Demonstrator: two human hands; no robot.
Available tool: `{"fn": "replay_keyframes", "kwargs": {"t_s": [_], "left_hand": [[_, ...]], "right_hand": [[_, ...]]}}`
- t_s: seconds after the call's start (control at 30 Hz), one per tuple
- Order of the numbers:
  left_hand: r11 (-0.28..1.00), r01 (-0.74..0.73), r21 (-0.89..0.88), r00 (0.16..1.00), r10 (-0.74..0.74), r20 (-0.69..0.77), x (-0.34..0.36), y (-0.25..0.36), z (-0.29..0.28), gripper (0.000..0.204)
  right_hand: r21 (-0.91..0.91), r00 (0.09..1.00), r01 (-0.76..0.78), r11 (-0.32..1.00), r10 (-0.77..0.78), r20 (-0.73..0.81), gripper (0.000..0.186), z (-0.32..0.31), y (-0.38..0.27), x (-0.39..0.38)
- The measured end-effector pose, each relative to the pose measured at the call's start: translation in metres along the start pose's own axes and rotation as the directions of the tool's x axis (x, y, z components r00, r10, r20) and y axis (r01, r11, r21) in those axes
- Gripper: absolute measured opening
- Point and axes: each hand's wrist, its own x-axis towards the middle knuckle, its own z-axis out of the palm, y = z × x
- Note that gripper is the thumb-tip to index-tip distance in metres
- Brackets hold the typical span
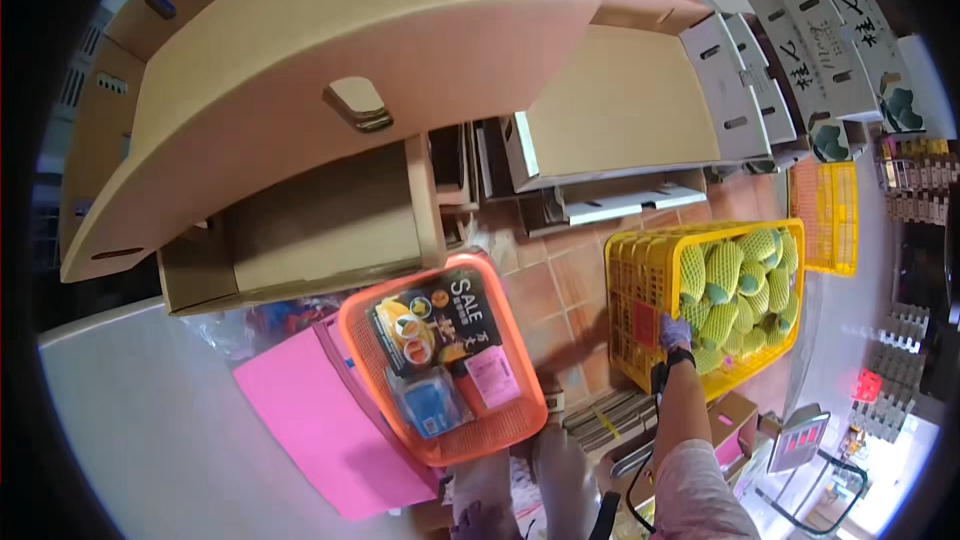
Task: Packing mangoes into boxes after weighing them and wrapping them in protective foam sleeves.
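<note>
My right hand (pixel 678 333), in a purple glove, reaches forward to the yellow plastic crate (pixel 630 285) and is closed on its near left rim. Inside the crate lie several green fruits (pixel 722 270), each sleeved in a yellow-green foam net. At the lower edge, my left hand (pixel 482 520) shows only in part as a purple glove near my legs; its fingers cannot be made out. An orange plastic basket (pixel 520 395) stands between my left side and the crate, holding a dark printed card, a blue packet and a pink label.
Large open cardboard boxes (pixel 470 60) fill the upper left. White printed cartons (pixel 800 50) stand at the upper right. A pink sheet (pixel 320 430) lies beside the basket. Flattened cardboard (pixel 610 418) and a metal-framed folding chair (pixel 800 440) are near my right arm. Tiles (pixel 545 295) cover the floor.
</note>
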Motion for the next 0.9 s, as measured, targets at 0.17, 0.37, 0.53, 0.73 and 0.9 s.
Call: {"fn": "replay_keyframes", "kwargs": {"t_s": [0.17,0.37,0.53,0.73,0.9], "left_hand": [[0.984,0.157,-0.081,0.956,-0.131,0.262,-0.007,-0.005,0.000,0.065],[0.985,0.167,0.035,0.946,-0.170,0.277,-0.007,0.004,-0.001,0.067],[0.987,0.131,0.095,0.986,-0.139,0.092,-0.001,0.013,-0.014,0.053],[0.971,0.229,0.074,0.935,-0.240,0.261,0.003,0.027,-0.032,0.065],[0.994,-0.008,0.110,0.893,-0.043,0.448,0.009,0.020,-0.033,0.074]], "right_hand": [[0.032,0.995,0.059,0.998,-0.056,-0.085,0.066,0.023,-0.021,-0.044],[0.199,0.978,-0.028,0.980,-0.015,0.208,0.076,0.023,-0.083,-0.134],[0.197,0.923,0.013,0.980,-0.088,0.374,0.087,0.038,-0.115,-0.199],[0.143,0.531,0.752,0.643,-0.720,0.447,0.057,0.015,-0.082,-0.245],[0.357,0.579,0.669,0.652,-0.758,0.301,0.031,-0.055,0.033,-0.328]]}}
